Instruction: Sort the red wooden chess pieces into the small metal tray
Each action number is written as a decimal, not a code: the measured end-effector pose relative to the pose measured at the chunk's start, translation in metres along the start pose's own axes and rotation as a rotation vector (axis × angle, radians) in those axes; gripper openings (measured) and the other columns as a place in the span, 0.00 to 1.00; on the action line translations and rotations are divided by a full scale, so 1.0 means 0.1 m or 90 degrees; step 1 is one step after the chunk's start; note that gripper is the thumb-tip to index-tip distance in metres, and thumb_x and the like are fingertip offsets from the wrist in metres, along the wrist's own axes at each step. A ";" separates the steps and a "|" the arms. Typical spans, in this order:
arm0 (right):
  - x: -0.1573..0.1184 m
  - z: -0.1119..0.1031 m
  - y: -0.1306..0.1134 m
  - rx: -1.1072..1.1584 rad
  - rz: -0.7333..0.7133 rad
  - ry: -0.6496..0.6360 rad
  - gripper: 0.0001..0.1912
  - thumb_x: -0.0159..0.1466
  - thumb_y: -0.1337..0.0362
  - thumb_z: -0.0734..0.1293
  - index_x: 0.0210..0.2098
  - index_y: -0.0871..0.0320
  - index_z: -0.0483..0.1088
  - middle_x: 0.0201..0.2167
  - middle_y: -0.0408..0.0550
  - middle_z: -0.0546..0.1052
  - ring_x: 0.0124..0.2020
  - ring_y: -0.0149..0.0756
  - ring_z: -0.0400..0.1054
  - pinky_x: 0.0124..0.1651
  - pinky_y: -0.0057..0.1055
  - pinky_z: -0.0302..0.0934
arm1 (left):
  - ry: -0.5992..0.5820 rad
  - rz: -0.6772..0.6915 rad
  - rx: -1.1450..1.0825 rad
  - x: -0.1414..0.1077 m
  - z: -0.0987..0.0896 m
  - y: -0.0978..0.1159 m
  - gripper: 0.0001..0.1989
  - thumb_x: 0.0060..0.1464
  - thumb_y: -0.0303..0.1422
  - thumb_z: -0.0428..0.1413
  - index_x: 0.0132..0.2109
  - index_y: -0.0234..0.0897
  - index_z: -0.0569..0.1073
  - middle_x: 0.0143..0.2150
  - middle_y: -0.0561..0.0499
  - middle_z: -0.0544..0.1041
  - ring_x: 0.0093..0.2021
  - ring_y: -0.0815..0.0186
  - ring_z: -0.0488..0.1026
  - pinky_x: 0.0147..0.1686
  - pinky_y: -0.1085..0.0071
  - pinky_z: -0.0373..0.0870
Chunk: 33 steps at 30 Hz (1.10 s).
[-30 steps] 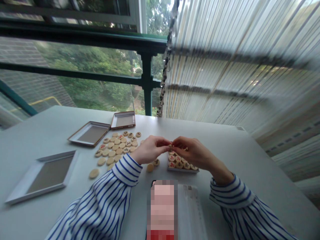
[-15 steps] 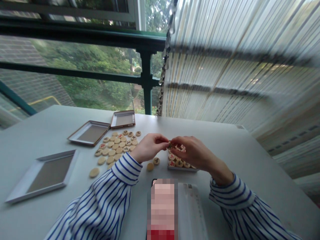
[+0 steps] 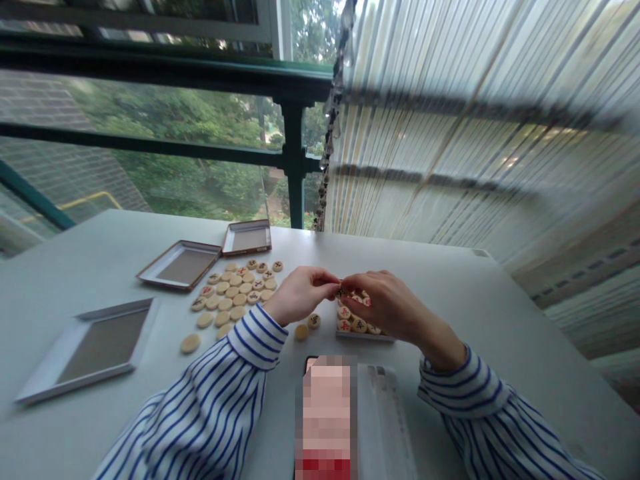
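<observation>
Above the far left corner of a shallow box (image 3: 367,337), my two hands meet at a round wooden xiangqi piece (image 3: 341,292) with a dark character. My left hand (image 3: 301,293) pinches it between thumb and fingers from the left. From the right, the fingertips of my right hand (image 3: 383,301) close on the same piece. Inside the box lie rows of pieces with red and black characters, partly covered by my right hand. Two loose pieces, one a plain-faced piece (image 3: 301,332), lie between my left wrist and the box.
Many loose pieces (image 3: 232,292) spread to the left, mostly blank side up. Beyond them stand two brown-rimmed trays (image 3: 186,288) (image 3: 247,252); a white tray (image 3: 134,363) lies nearer left. A phone (image 3: 326,413) with a blurred screen and a clear plastic case (image 3: 385,420) are in front.
Both hands stay nearly in place around the piece. The view has shifted very slightly; the pieces and trays on the table lie as before.
</observation>
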State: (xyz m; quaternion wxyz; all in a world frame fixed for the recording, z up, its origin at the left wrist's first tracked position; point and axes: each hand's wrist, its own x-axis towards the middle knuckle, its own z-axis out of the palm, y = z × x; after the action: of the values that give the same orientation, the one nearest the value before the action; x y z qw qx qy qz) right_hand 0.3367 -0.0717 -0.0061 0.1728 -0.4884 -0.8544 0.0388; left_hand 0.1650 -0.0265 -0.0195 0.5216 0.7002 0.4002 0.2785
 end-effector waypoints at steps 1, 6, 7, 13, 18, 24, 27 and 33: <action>0.00 0.00 0.00 -0.003 0.001 -0.003 0.09 0.60 0.62 0.62 0.38 0.57 0.70 0.31 0.46 0.76 0.32 0.32 0.67 0.37 0.30 0.55 | 0.001 -0.002 0.001 0.00 0.00 0.00 0.09 0.49 0.30 0.54 0.36 0.28 0.74 0.28 0.48 0.76 0.29 0.69 0.72 0.33 0.71 0.68; -0.01 -0.01 0.00 -0.015 0.002 -0.017 0.10 0.60 0.61 0.62 0.38 0.57 0.70 0.31 0.47 0.76 0.33 0.34 0.69 0.39 0.31 0.56 | -0.005 0.000 0.028 0.00 0.01 -0.04 0.10 0.49 0.32 0.54 0.36 0.29 0.74 0.28 0.47 0.77 0.29 0.67 0.73 0.33 0.71 0.68; -0.01 -0.01 0.00 -0.015 0.001 -0.022 0.10 0.60 0.62 0.62 0.38 0.57 0.70 0.31 0.47 0.76 0.33 0.34 0.69 0.39 0.31 0.56 | -0.008 0.003 0.031 0.01 0.01 -0.05 0.10 0.48 0.33 0.54 0.36 0.30 0.74 0.28 0.47 0.77 0.29 0.67 0.73 0.33 0.71 0.69; -0.01 0.01 0.02 -0.012 -0.003 -0.051 0.10 0.61 0.62 0.60 0.37 0.58 0.71 0.30 0.47 0.77 0.32 0.33 0.70 0.38 0.29 0.55 | -0.044 0.004 0.054 0.03 0.02 -0.10 0.12 0.49 0.34 0.53 0.38 0.30 0.73 0.30 0.45 0.77 0.31 0.66 0.73 0.31 0.71 0.69; -0.02 0.01 0.03 -0.019 -0.004 -0.069 0.10 0.60 0.61 0.61 0.37 0.57 0.70 0.28 0.46 0.76 0.29 0.32 0.69 0.37 0.30 0.54 | -0.061 0.028 0.101 0.02 0.01 -0.14 0.13 0.51 0.35 0.51 0.41 0.31 0.72 0.31 0.46 0.77 0.32 0.66 0.73 0.31 0.72 0.68; -0.03 -0.02 0.01 -0.074 0.002 -0.101 0.10 0.60 0.59 0.60 0.34 0.56 0.70 0.28 0.46 0.76 0.30 0.34 0.69 0.37 0.31 0.52 | -0.004 0.056 0.284 0.00 0.01 -0.13 0.14 0.52 0.35 0.49 0.43 0.33 0.72 0.37 0.45 0.77 0.38 0.63 0.73 0.37 0.70 0.66; -0.03 -0.03 0.00 -0.083 0.000 -0.126 0.08 0.59 0.60 0.61 0.33 0.55 0.70 0.29 0.45 0.76 0.30 0.34 0.69 0.36 0.31 0.51 | -0.018 0.046 0.332 -0.02 0.03 -0.11 0.15 0.52 0.34 0.48 0.44 0.34 0.72 0.38 0.45 0.77 0.39 0.61 0.73 0.39 0.69 0.65; -0.03 -0.01 0.01 -0.078 -0.002 -0.168 0.08 0.58 0.60 0.62 0.33 0.56 0.69 0.31 0.46 0.76 0.33 0.35 0.69 0.33 0.29 0.51 | -0.032 0.054 0.356 -0.04 0.04 -0.14 0.16 0.52 0.35 0.47 0.46 0.37 0.71 0.36 0.47 0.78 0.38 0.62 0.73 0.36 0.70 0.65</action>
State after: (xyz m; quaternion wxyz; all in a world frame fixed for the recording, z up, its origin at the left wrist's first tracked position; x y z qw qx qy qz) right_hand 0.3394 -0.0739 -0.0061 0.0291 -0.4872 -0.8714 0.0501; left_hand 0.1623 -0.0301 -0.0341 0.3055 0.8397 0.4188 0.1617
